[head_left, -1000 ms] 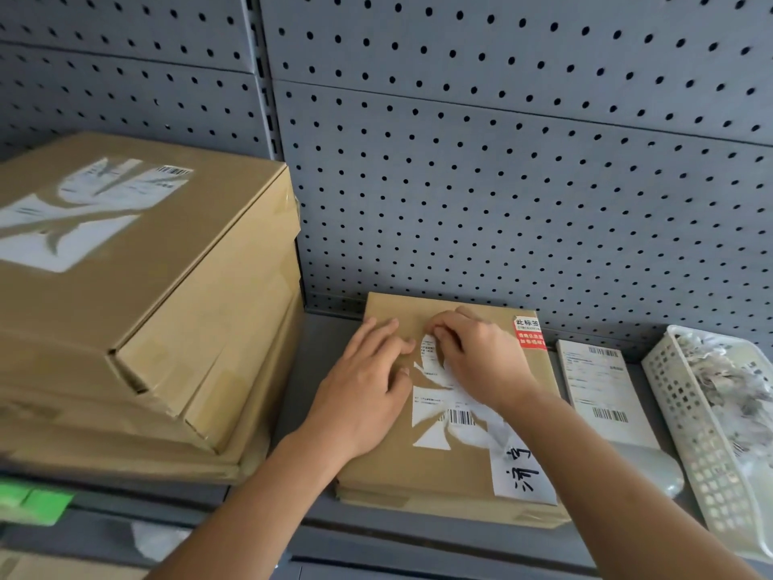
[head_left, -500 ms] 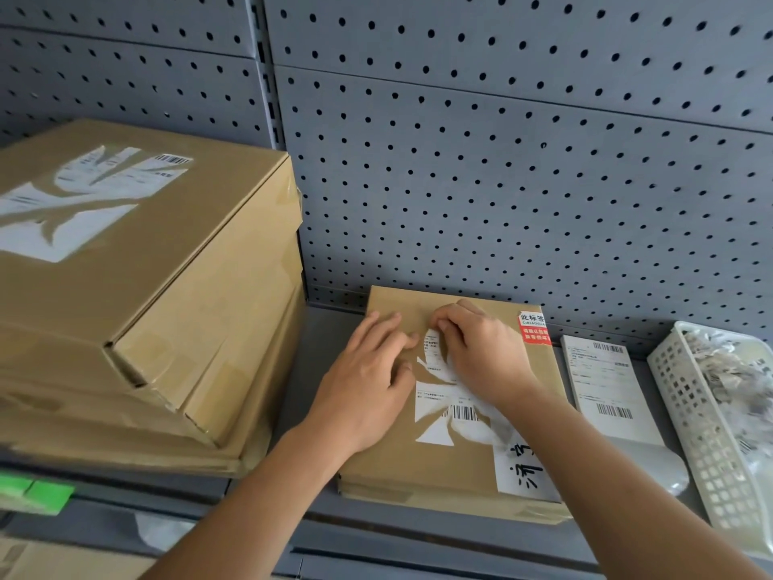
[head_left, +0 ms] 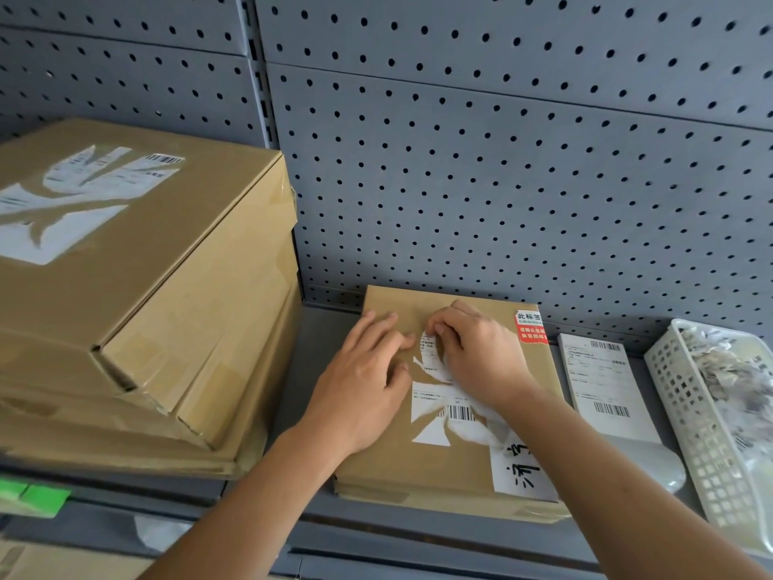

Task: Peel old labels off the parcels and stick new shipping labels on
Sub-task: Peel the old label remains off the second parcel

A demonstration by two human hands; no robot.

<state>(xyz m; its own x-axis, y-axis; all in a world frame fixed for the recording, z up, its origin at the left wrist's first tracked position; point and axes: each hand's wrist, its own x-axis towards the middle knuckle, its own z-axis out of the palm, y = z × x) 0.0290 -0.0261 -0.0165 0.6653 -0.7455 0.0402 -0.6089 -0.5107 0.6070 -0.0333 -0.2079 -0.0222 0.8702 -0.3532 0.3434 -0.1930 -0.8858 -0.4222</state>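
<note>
Pinching torn label [head_left: 431, 349]: right hand [head_left: 481, 357] | left hand [head_left: 368, 383] flat, holding nothing, on parcel [head_left: 418, 466]

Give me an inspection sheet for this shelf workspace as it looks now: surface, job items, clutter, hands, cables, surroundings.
Surface: grey metal shelf, bare between the boxes.
Job's things: small parcel lies flat, its old label torn, with patches left; a red sticker at its far right corner. Fresh label sheet lies on the shelf right of it.
Clutter: white basket at far right holds torn paper scraps. Stack of large boxes at left; the top one bears torn label remains.
Hands: left hand presses flat on the parcel; right hand pinches a lifted label strip.
Cables: nothing seen.
Surroundings: grey pegboard behind; green tag on the shelf edge.
</note>
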